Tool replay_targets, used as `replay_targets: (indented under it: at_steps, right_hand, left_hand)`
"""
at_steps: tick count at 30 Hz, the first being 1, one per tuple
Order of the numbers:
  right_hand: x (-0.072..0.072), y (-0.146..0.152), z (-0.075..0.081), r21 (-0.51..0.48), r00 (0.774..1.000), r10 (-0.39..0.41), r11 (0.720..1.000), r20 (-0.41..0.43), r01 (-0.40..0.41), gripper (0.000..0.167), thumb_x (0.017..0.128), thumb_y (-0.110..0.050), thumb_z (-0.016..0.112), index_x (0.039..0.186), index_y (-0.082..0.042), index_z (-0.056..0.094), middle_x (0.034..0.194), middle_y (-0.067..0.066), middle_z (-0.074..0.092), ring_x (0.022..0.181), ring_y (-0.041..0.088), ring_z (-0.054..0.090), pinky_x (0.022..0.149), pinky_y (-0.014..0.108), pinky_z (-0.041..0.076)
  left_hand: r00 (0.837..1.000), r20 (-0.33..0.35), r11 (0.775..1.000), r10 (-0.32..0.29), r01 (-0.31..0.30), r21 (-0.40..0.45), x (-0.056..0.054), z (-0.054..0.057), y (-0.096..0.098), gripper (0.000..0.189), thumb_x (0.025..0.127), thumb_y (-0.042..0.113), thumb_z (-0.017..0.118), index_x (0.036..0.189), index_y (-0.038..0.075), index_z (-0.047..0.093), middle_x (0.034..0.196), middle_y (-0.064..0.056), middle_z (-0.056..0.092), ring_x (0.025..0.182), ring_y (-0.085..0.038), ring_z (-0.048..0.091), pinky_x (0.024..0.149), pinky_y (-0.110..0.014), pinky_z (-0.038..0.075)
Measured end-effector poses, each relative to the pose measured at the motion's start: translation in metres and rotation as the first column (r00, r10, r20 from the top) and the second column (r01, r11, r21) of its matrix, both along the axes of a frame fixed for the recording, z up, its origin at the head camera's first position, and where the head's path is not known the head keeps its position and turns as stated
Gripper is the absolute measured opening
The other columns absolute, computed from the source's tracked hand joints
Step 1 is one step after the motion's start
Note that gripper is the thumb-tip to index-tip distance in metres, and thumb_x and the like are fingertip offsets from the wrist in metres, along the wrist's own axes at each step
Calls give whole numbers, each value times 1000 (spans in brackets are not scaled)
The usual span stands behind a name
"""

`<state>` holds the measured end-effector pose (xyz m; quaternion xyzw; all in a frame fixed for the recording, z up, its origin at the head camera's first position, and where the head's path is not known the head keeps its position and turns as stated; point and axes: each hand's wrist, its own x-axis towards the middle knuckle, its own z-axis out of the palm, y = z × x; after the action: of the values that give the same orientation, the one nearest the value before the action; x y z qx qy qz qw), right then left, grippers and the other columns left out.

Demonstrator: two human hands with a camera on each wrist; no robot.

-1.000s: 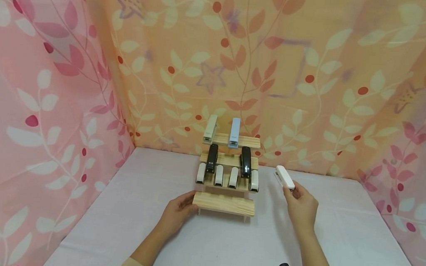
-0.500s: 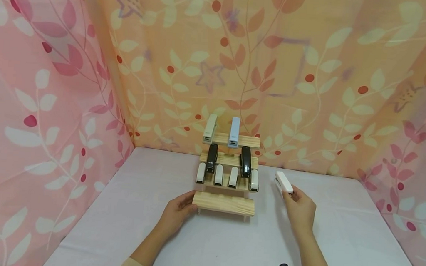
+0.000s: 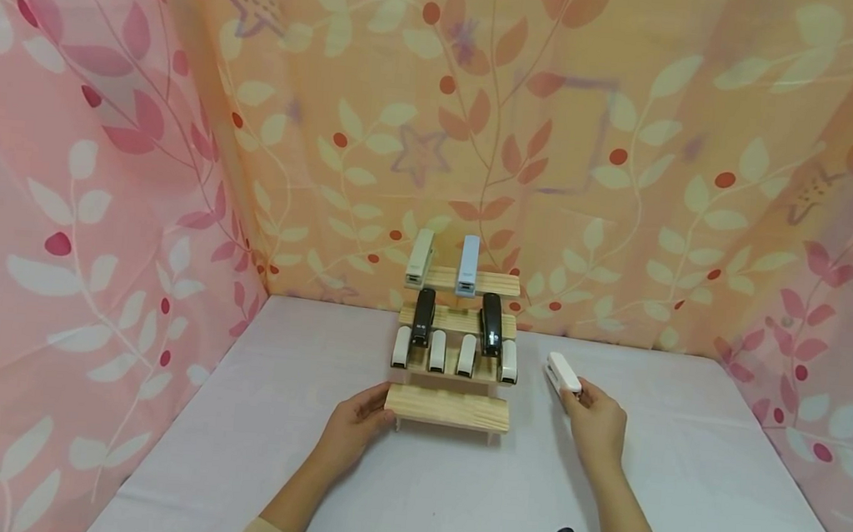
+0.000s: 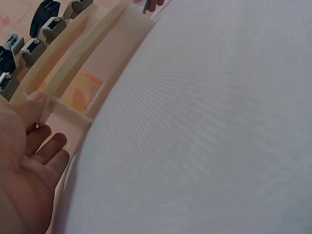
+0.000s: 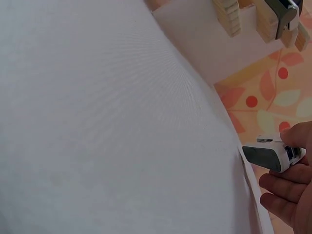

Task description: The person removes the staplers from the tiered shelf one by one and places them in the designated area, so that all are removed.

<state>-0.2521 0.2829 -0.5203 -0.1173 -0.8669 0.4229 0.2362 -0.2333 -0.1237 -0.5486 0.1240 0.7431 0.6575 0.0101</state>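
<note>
Head view: beside the tiered wooden rack (image 3: 455, 322), right hand (image 3: 598, 426) and white stapler (image 3: 564, 373) brought lower

A floral curtain (image 3: 425, 90) is hung behind a white-covered table (image 3: 431, 500), on which the rack is stood. The rack's lowest board (image 4: 84, 54) is pinched at its left end by the left hand (image 3: 349, 429), thumb on top; this grip is unchanged from half a second ago. Since then, the right hand has been drawn slightly nearer and leftward. The white stapler's near end is pinched between its thumb and forefinger, the other fingers loosely bent; the stapler is held in the air, right of the rack and apart from it. On the tiers, unmoved, are seen two black staplers (image 3: 492, 325), a pale green stapler (image 3: 420, 257), a light blue stapler (image 3: 468, 265) and four small white staplers (image 3: 467, 355).
</note>
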Motion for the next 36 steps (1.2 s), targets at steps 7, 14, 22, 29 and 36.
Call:
replay_targets:
  at_steps: [7,14,22,29,36]
  right_hand:
    - [-1,1,-4,12,1000,-9,1000,16,9,45,95,-27,76,127,5,69,114,23,73,104,33,74,78,37,63]
    - [0,0,-6,37,999,2,999,47,-4,47,95,-29,76,126,5,69,110,22,75,101,34,75,75,41,64]
    - [2,-1,-8,125,997,2,992,79,-11,45,93,-33,78,122,1,73,104,17,78,95,30,76,68,40,64]
    - [-1,-2,-10,175,995,21,984,93,-37,44,89,-33,81,118,-1,74,102,16,78,95,30,76,72,45,63]
    - [0,-4,-13,229,995,22,972,94,-43,45,85,-34,85,114,-1,74,98,14,79,90,30,76,71,48,60]
  left_hand:
    - [1000,-7,1000,-3,3,10,0,2,1,57,95,20,74,147,8,55,145,-13,60,135,-28,57,102,-23,53]
    - [1000,-8,1000,-2,2,23,1,2,1,55,95,18,74,146,7,56,144,-13,60,133,-29,58,102,-23,53]
    - [1000,16,999,-6,5,44,1,0,-1,55,95,17,75,146,9,56,145,-11,60,134,-28,58,102,-23,53]
    - [1000,10,999,3,-4,35,1,0,-1,55,94,19,75,145,11,57,145,-10,60,135,-27,57,103,-22,52]
    - [1000,10,1000,-2,2,30,-1,0,-2,54,95,19,74,145,12,57,146,-9,59,135,-26,57,103,-22,52]
